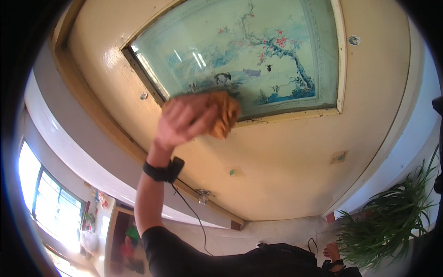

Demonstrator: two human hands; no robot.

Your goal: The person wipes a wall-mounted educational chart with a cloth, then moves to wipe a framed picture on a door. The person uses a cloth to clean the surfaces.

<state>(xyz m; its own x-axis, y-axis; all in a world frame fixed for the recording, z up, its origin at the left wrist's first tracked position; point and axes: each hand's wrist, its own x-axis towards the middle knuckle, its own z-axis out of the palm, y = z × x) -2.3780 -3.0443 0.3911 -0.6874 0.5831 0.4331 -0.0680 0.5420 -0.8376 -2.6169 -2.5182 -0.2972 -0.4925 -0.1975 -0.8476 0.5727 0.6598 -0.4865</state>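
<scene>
My left hand (pixel 187 117), blurred, is raised against the door and holds a crumpled orange-brown cloth (pixel 225 114). The cloth covers the lower left corner of a glass pane (pixel 214 45) and part of its frame. Behind the glass is a picture of a blossoming tree and animals. Around the pane lies the cream-coloured door panel (pixel 277 149). A black strap with a small box (pixel 164 169) circles my left wrist, and a cable hangs from it. Low at my side, well away from the door, my right hand (pixel 331 251) hangs with loosely bent fingers and nothing visible in it.
A clear door knob (pixel 203 197) sits near the door's left edge, beside the brown door frame (pixel 93 104). Worn stickers (pixel 339 157) mark the panel. A long-leaved potted plant (pixel 391 214) stands on the right. At lower left are a bright window (pixel 52 194) and a cabinet (pixel 119 239).
</scene>
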